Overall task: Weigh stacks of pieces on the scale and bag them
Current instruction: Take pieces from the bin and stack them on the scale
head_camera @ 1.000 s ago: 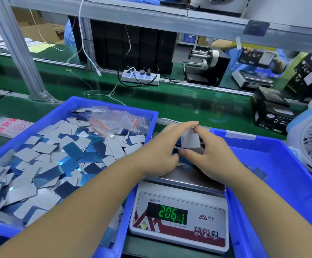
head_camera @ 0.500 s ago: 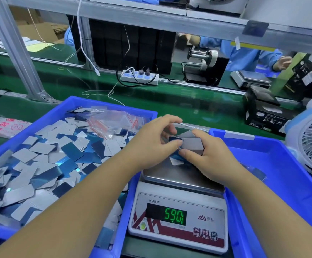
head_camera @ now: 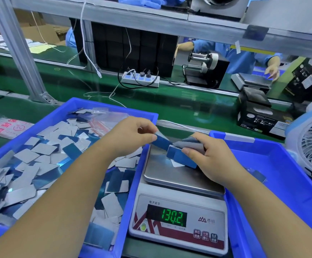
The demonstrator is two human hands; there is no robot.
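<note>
Blue piece (head_camera: 161,141) now drawn leftward off the stack (head_camera: 184,155) by the left hand (head_camera: 131,135), pinching it; the right hand (head_camera: 210,161) grips the stack on the scale (head_camera: 179,183), reading 130.2, up from 59.0.

Green conveyor belt (head_camera: 170,107), aluminium frame (head_camera: 17,47)

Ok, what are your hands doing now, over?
Left hand pinches one blue piece. Right hand grips the stack on the scale pan. Display reads 130.2. Nothing in the way.
</note>
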